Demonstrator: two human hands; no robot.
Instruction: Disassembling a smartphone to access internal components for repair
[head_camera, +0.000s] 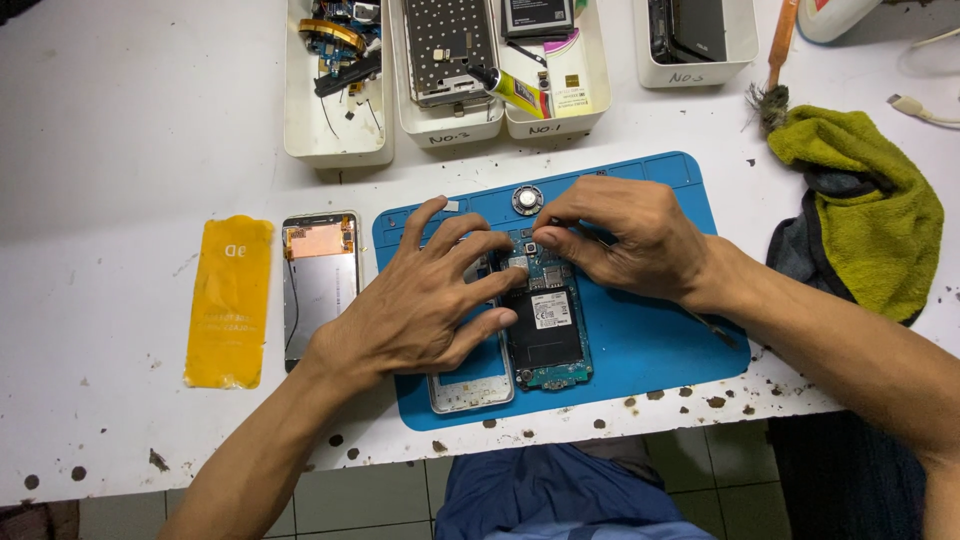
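A white worktable (130, 120) fills the frame, with a blue repair mat (650, 340) at its centre, apparently there to keep small parts from straying. On the mat lies the opened phone (545, 325), circuit board and battery bay upward. The left hand (420, 300) lies over the phone's left side, fingers spread and pressing down, seemingly to steady it. The right hand (625, 235), upper centre, has fingertips pinched together at the board's top edge; whether they hold something I cannot tell. Left of the mat lie a detached screen (320, 280) and a yellow film (228, 300); white parts trays (340, 145) line the top edge
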